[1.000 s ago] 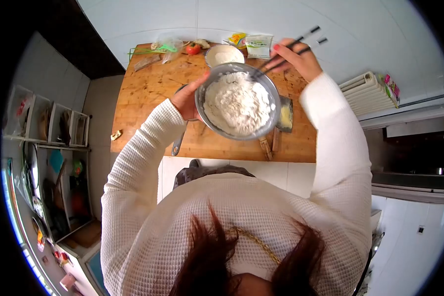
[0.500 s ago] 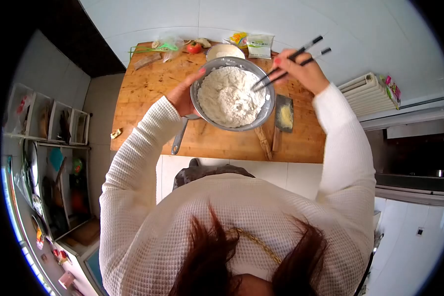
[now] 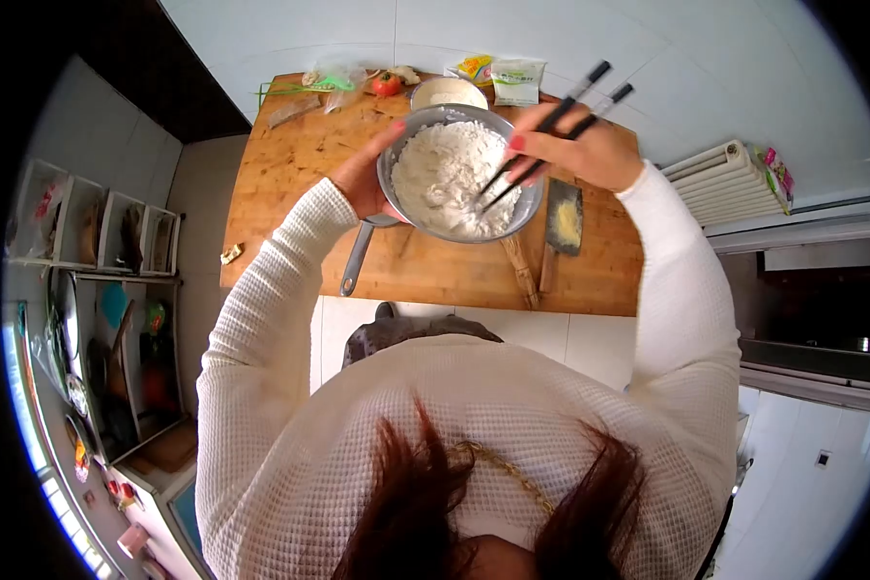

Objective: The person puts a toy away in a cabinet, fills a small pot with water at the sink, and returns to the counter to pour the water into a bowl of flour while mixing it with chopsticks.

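Note:
A grey metal bowl [image 3: 530,206] of white, lumpy flour [image 3: 440,174] is tilted above the wooden table. My left hand [image 3: 365,174] grips its left rim, with the thumb on top of the edge. Dark chopsticks [image 3: 572,108] are held in my right hand [image 3: 582,145], over the bowl's right side. Their tips touch the flour at the lower right of the bowl. Below the bowl, a pan or ladle with a grey handle [image 3: 356,259] is partly hidden.
The wooden table [image 3: 290,208] bears a cleaver [image 3: 564,224] with yellow bits, a straw whisk [image 3: 520,271], another bowl [image 3: 449,94], a tomato [image 3: 387,85], packets [image 3: 518,82], a plastic bag and green onions. A radiator [image 3: 723,184] stands at right.
The chopstick tips have moved left and down through the flour, and my right hand has shifted slightly left and lower. My left hand still holds the bowl.

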Available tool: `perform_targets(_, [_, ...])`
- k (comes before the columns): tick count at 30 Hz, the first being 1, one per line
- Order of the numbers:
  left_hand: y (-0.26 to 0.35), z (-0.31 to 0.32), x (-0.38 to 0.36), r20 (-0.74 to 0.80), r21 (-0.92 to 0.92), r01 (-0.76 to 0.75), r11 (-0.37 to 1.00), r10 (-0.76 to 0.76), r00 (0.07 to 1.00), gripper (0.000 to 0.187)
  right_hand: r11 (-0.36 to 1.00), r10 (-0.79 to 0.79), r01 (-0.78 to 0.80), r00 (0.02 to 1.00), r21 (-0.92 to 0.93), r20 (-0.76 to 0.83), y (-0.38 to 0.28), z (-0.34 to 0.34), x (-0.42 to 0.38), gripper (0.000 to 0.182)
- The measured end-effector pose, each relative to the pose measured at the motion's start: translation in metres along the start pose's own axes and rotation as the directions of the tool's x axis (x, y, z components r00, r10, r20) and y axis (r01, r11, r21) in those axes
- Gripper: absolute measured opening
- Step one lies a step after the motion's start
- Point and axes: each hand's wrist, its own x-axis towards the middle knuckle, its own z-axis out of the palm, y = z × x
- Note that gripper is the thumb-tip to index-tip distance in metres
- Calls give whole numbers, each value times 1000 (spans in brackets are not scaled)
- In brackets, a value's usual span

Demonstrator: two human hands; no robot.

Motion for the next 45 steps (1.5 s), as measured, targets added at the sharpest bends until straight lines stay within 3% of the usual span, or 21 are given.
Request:
perform_targets(2, [-5, 5, 3, 23, -16, 27, 999, -27, 999, 73, 995, -54, 48, 996, 88, 71, 5, 10, 22, 19])
perform_targets(5, [-15, 4, -1, -54, 92, 14, 996, -9, 999, 73, 993, -82, 95, 979, 62, -186, 34, -11, 42, 23])
perform_targets(8, [-15, 15, -17, -127, 85, -73, 994, 84, 988, 72, 996, -80, 70, 979, -59, -187, 41, -27, 13, 18])
perform_targets(12, [-21, -9, -15, -81, 82, -30, 996, 37, 996, 75, 987, -103, 114, 990, -112, 100, 28, 17, -4, 17])
perform_targets(14, [-27, -11, -12, -35, 49, -5, 999, 6, 999, 71, 994, -69, 61, 994, 95, 83, 41, 25, 20, 20])
perform_targets(17, [-26, 0, -20, -42, 100, 19, 995, -15, 999, 73, 991, -45, 64, 985, 114, -165, 55, 2, 36, 22])
perform_targets(18, [-24, 6, -25, -93, 181, 17, 983, -1, 996, 78, 991, -46, 65, 985, 113, -165, 57, -5, 28, 22])
perform_targets(20, [-23, 8, -32, -106, 166, 4, 986, 14, 994, 77, 995, -100, 100, 985, -8, -142, 57, -11, 8, 20])
perform_targets(21, [-23, 5, -33, -118, 118, -25, 993, 39, 992, 77, 998, -43, 48, 991, 38, -125, 46, 0, -5, 17])
perform_targets(24, [-26, 0, -29, -102, 56, -33, 998, 39, 994, 76, 996, -66, 61, 995, 65, 79, 38, 32, -1, 18])
perform_targets(25, [-26, 1, -26, -64, 66, 10, 998, -6, 998, 76, 993, -113, 116, 985, -17, 134, 38, 36, 12, 21])
perform_targets(26, [-26, 2, -23, -27, 80, 50, 996, -48, 998, 75, 982, -137, 121, 985, 143, 102, 46, 37, 25, 22])
perform_targets(29, [-26, 3, -26, -49, 137, 53, 989, -47, 998, 76, 997, -49, 57, 987, 47, -152, 45, 9, 35, 20])
perform_targets(32, [-21, -1, -35, -99, 160, 13, 987, 3, 995, 78, 992, -125, 120, 983, -46, -138, 53, -4, 5, 18])
perform_targets(34, [-22, -7, -37, -130, 90, 12, 996, 0, 991, 77, 995, -98, 97, 995, -7, -21, 44, 15, -11, 16])
perform_targets(36, [-25, -5, -35, -121, 77, 6, 997, 3, 993, 77, 980, -195, 197, 976, -17, 93, 40, 35, -2, 18])
perform_targets(38, [-27, 3, -31, -32, 22, 9, 1000, -8, 999, 65, 978, -128, 114, 989, 175, 71, 50, 43, 20, 19])
perform_targets(41, [-32, 1, -30, -62, 59, 0, 998, 4, 998, 65, 996, -74, 81, 988, 46, -134, 54, 18, 30, 20])
perform_targets(42, [-31, 0, -30, -87, 73, -7, 997, 14, 996, 65, 986, -125, 137, 984, 90, -128, 60, 6, 23, 18])
perform_targets(44, [-26, -1, -37, -123, 105, 13, 994, 0, 992, 75, 996, -55, 49, 994, -70, -90, 43, 8, -3, 17])
perform_targets(45, [-24, -4, -37, -119, 91, 16, 996, -5, 993, 75, 997, -83, 83, 996, -3, -15, 43, 15, -8, 17])
